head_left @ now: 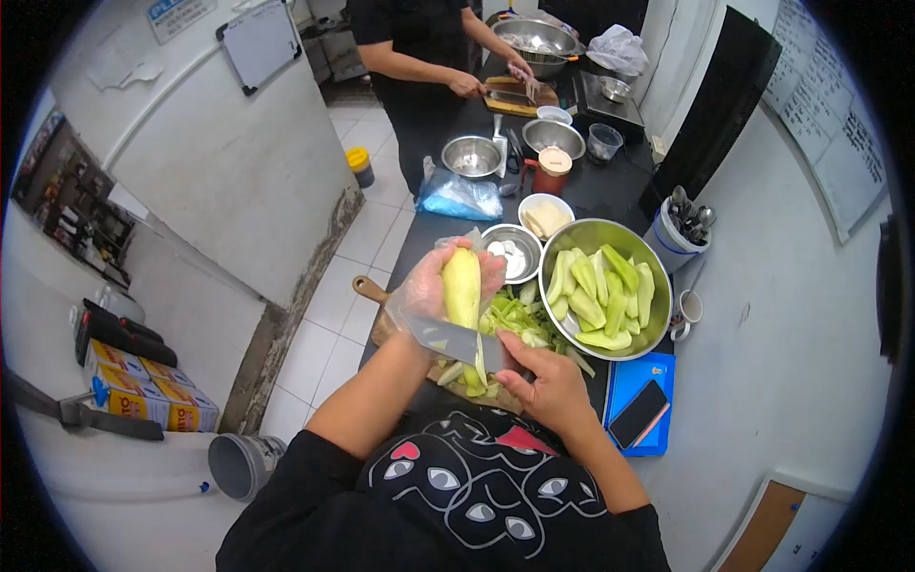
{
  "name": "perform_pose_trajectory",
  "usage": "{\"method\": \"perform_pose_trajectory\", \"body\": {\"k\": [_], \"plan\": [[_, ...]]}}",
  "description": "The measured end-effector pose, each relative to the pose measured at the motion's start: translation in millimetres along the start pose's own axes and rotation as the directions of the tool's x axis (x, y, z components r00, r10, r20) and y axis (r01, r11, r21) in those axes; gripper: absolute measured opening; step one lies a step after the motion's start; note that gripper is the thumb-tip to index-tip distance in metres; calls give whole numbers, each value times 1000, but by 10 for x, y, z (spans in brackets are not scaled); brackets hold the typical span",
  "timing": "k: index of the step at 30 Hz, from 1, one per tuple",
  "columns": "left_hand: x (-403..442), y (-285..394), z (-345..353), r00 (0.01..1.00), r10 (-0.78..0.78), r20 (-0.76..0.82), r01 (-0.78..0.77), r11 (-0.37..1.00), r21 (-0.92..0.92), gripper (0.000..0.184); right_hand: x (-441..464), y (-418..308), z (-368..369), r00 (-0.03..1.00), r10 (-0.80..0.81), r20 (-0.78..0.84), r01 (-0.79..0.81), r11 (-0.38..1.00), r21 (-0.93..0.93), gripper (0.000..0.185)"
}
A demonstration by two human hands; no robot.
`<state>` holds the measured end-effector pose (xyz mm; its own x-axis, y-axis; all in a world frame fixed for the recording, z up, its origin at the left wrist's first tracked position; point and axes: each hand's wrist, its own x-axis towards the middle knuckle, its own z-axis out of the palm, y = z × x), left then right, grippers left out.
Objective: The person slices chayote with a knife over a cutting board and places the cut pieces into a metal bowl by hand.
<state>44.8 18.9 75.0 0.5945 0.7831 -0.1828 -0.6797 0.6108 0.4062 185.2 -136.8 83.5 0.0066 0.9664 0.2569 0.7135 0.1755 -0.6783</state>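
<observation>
My left hand [434,286], in a clear plastic glove, holds a pale green peeled vegetable piece [461,286] upright in its palm. My right hand [548,381] grips a wide-bladed knife [448,341], its blade lying across the lower end of the piece. A thin strip hangs beside the blade. Below the hands, green peelings and scraps [519,319] lie over a wooden board [381,329]. Just right of them, a large steel bowl [655,250] holds several peeled green pieces [586,305].
Across the counter [600,181], a co-worker in black cuts on a wooden board [510,107]. Between us stand steel bowls [472,156], a red mug [551,172] and a blue-filled bag [459,197]. A phone [639,414] rests on a blue folder [653,372] at right.
</observation>
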Motion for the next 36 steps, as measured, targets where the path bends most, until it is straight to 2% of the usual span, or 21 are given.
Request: {"method": "perform_pose_trajectory", "body": {"k": [1,2,6,9,12,15,18,21,24,27,28,29,31,32,34,36], "plan": [[16,21,-16,1000,8,-1,-8,1000,6,20,-18,-11,-8,999,18,45,-19,999,31,49],[20,34,-21,1000,13,-4,-13,1000,14,20,-40,47,35,1000,-3,23,1,998,59,48],[0,-13,-1,998,42,-50,-41,999,29,20,-16,0,3,999,-14,-36,13,999,-39,48],[-19,-34,71,998,50,-28,-51,998,-42,20,18,-19,-3,997,-20,-77,11,993,-115,48],[-14,-20,-48,999,-16,49,14,999,47,19,60,2,39,990,-49,-133,28,987,-156,48],[-97,-77,-3,999,-33,-10,33,999,19,20,126,19,44,988,-50,-145,31,991,-129,48],[-63,-94,-65,981,-25,195,28,1000,-14,21,184,0,22,989,-34,-143,16,992,-127,49],[-230,-167,172,994,98,55,-102,992,71,19,241,12,24,986,-18,-167,-1,993,-117,50],[-233,-238,148,960,259,107,-273,951,145,22,291,22,37,985,26,-173,-40,996,-78,49],[-144,-283,54,940,301,164,-311,949,45,30,331,14,58,984,77,-160,-77,997,2,47],[-173,-291,69,860,451,239,-510,775,373,31,342,14,62,984,89,-155,-86,996,26,47],[-226,-294,105,757,543,364,-631,460,625,32,347,16,67,984,101,-149,-94,994,49,46],[-250,-285,134,704,552,447,-647,238,725,35,353,67,107,983,134,-124,-114,981,157,46],[-236,-285,116,759,528,381,-620,408,670,38,358,110,136,983,150,-110,-124,970,209,46],[-185,-268,47,868,404,289,-494,641,587,46,367,291,194,950,296,100,-312,873,375,45],[-58,-198,-112,949,215,229,-310,765,564,58,380,334,193,863,412,293,-505,703,501,46]]}}
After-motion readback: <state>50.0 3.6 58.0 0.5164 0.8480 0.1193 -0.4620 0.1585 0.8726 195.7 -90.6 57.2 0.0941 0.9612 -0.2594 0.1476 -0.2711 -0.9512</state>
